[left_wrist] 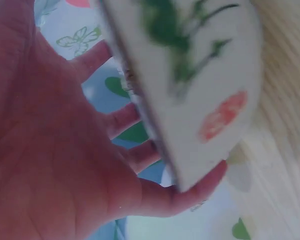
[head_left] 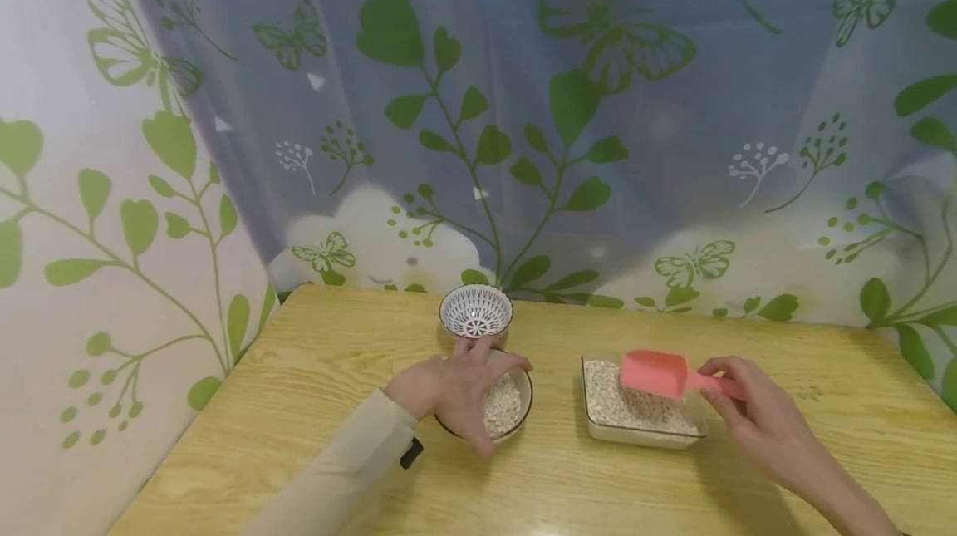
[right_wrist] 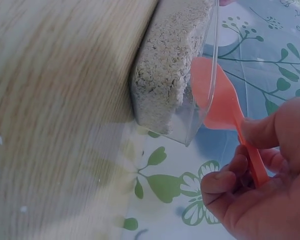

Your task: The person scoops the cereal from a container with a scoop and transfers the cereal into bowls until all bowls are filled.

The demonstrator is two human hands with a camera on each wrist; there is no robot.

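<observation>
My left hand is spread over a round dark-rimmed bowl of pale oat flakes, fingers apart and mostly straight at the rim. The left wrist view shows the bowl's white outside with a green and red pattern; one finger of the left hand lies along it. My right hand pinches the handle of a coral-pink scoop. The scoop's head is over a clear rectangular container of oat flakes. In the right wrist view, fingers and thumb of the right hand curl round the handle.
A second bowl, patterned inside, stands just behind the oat bowl. Everything is on a light wooden table. A curtain with leaves and butterflies hangs along the table's back edge.
</observation>
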